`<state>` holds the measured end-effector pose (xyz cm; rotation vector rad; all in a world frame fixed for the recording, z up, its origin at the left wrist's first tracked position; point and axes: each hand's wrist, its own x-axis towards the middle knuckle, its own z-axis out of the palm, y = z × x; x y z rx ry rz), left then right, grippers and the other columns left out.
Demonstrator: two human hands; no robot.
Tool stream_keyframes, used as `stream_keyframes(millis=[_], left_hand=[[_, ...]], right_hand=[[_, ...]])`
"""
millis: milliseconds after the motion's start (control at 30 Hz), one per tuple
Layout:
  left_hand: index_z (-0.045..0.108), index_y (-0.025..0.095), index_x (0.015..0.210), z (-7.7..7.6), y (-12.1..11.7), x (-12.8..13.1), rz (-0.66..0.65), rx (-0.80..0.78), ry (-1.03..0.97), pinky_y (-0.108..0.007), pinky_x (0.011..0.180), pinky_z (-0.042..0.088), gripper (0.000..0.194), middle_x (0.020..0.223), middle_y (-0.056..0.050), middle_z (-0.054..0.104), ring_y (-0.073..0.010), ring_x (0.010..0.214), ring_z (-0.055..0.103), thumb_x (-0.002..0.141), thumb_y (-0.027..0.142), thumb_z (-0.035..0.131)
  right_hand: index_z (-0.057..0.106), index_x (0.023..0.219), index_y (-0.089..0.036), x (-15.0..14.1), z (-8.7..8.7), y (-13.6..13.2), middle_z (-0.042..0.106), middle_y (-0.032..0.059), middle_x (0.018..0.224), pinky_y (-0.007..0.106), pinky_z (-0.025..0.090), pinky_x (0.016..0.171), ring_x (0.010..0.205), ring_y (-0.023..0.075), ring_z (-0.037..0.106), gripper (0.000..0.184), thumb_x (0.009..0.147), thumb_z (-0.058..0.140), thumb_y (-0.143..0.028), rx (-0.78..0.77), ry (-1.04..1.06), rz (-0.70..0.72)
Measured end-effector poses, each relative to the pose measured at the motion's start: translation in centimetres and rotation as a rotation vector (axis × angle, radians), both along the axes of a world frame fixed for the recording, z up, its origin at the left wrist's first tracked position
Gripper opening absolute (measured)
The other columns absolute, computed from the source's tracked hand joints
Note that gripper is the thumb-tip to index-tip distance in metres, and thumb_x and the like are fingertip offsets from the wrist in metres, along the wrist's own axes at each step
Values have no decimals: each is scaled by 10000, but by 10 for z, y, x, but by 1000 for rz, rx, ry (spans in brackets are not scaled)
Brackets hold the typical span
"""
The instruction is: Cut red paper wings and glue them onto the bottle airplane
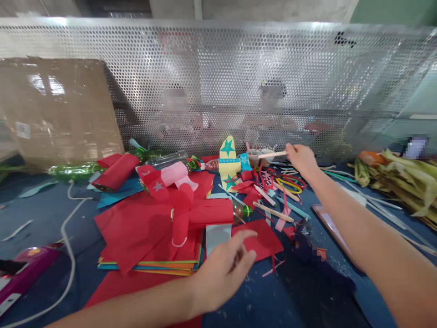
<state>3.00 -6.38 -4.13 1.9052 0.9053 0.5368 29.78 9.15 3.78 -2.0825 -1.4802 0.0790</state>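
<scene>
My right hand is stretched far forward, its fingers pinching a pale flat wooden stick. The stick's far end reaches the small cups by the metal screen; whether it dips in cannot be made out. Palm inward, my left hand hovers near the front with thumb and forefinger apart, holding nothing. Just beyond it lie a red paper square and a plastic bottle wrapped in red paper, with wing-like red strips and a green cap. Farther back stands a yellow paper plane with teal stars.
A stack of coloured paper lies left of centre. Rubber bands, wooden sticks and scraps clutter the middle. A phone lies under my right forearm. Dry husks sit right; a white cable and purple power strip left.
</scene>
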Motion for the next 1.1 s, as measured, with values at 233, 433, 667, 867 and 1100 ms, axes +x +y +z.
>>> stream_keyframes(millis=[233, 433, 667, 867, 1100], left_hand=[[575, 171, 1106, -11, -6, 1, -120, 307, 102, -233, 582, 383, 295, 619, 6, 556, -140, 573, 528, 929, 280, 366], [598, 169, 1062, -12, -6, 0, -113, 344, 102, -216, 580, 414, 278, 664, -17, 630, -144, 593, 590, 931, 262, 370], [625, 173, 1011, -17, -4, 3, -139, 391, 131, -220, 606, 436, 274, 687, -35, 662, -154, 614, 616, 929, 256, 377], [638, 180, 962, -18, -4, 4, -141, 412, 149, -212, 605, 432, 273, 697, -32, 667, -149, 624, 618, 928, 237, 374], [641, 176, 925, -17, -2, 5, -128, 390, 130, -196, 596, 420, 275, 694, -26, 660, -136, 622, 611, 931, 229, 371]], right_hand=[[572, 1160, -160, 18, -13, 50, 594, 95, 1182, 426, 510, 834, 997, 219, 606, 290, 912, 556, -310, 121, -39, -163], [553, 1182, -169, -2, -31, 62, 604, 77, 1148, 397, 535, 775, 929, 198, 626, 303, 913, 555, -309, 47, -57, 67], [600, 1108, -179, -54, -46, 41, 616, 65, 1139, 393, 524, 803, 942, 197, 620, 246, 913, 553, -320, -226, -200, 445], [609, 1100, -197, -87, -63, 38, 609, 61, 1155, 374, 521, 807, 961, 204, 615, 230, 910, 557, -317, -407, -263, 552], [592, 1129, -175, -83, -46, 37, 605, 67, 1161, 398, 523, 804, 959, 209, 615, 265, 912, 553, -322, -416, -234, 550]])
